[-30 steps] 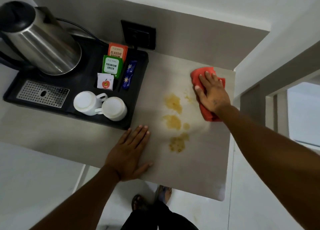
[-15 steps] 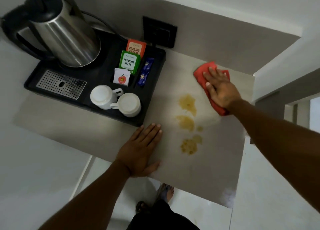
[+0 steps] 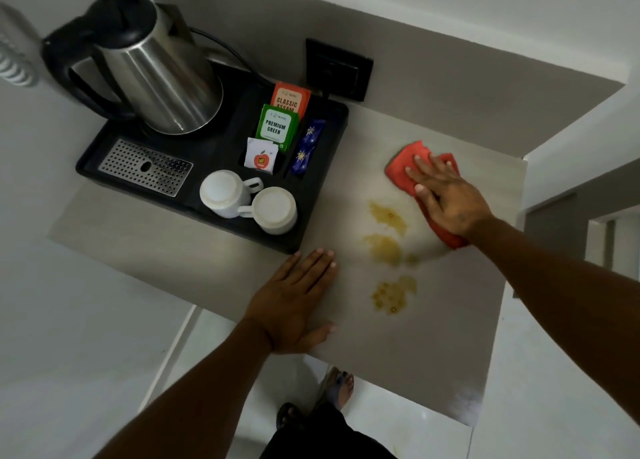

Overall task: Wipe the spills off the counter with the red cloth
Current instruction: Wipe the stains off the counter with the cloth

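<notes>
the right hand [image 3: 450,199] lies flat, fingers spread, pressing the red cloth [image 3: 403,162] down onto the counter [image 3: 433,348]; it is not closed round the cloth, only palm-down on top of it. the cloth sits toward the counter's far right corner, with one end showing beyond the fingertips and the other end poking out under the wrist. the left hand [image 3: 294,303] rests open and flat on the bare surface at the near edge, holding nothing, its thumb lying along that edge.

the spills [image 3: 388,247] are three yellow-brown patches in a loose line running from far to near across the middle of the right half of the surface. the farthest patch lies just beside the cloth's left side; the nearest one is well apart from it, closer to the near edge. between the cloth and the patches the surface shows a paler, damp-looking arc.

the counter's right edge runs close behind the right hand, with a wall beyond it. bare surface lies open between the spills and the near right corner. on the left half a black tray [image 3: 221,216] fills the far side, carrying a steel kettle [image 3: 156,78], two upturned white cups [image 3: 249,204] and tea sachets [image 3: 277,126]; the tray's near right corner comes close to the left hand's fingertips.
</notes>
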{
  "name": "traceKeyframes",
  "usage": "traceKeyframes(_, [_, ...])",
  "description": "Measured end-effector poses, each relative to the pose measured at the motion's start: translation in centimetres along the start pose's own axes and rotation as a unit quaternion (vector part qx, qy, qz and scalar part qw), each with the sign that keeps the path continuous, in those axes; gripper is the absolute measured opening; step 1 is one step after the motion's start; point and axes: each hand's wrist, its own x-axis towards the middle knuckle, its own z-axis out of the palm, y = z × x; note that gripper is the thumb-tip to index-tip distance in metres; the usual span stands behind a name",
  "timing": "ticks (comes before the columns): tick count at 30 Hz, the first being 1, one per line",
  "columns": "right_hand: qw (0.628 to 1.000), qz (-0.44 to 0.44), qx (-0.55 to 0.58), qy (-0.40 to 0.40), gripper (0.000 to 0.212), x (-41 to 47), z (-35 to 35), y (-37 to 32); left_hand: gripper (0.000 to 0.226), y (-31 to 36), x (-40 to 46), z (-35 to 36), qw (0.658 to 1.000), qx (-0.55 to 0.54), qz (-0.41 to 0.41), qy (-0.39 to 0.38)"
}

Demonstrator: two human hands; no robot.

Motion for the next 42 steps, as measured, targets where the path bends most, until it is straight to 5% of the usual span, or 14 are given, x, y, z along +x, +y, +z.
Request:
traceKeyframes(7, [1.0, 0.002, 0.017, 0.007, 0.05, 4.9, 0.7, -3.1, 0.096, 0.0, 0.1, -0.2, 1.0, 0.001, -0.003, -0.011])
traceKeyframes(13, [0.994, -0.107, -0.007, 0.001, 0.046, -2.9, 2.5, -4.5, 0.096, 0.1, 0.0, -0.3, 1.0, -0.004, 0.004, -0.001])
traceKeyframes(20, [0.999, 0.006, 0.009, 0.038, 0.049, -2.5, 0.6, -2.8, 0.095, -0.1, 0.1, -0.1, 1.0, 0.009, 0.009, 0.001])
traceKeyframes(29, [0.995, -0.096, -0.025, 0.01, 0.045, -7.7, 4.0, -7.7, 0.095, -0.2, 0.1, 0.1, 1.0, 0.015, 0.014, 0.019])
traceKeyframes(36, [0.999, 0.015, -0.011, 0.05, 0.047, -6.4, 2.1, -4.5, 0.097, -0.2, 0.1, 0.3, 1.0, 0.015, 0.012, 0.014])
traceKeyframes(42, [0.998, -0.046, -0.034, 0.028, 0.048, -6.4, 4.6, -8.8, 0.097, 0.0, -0.1, -0.2, 1.0, 0.014, 0.002, 0.023])
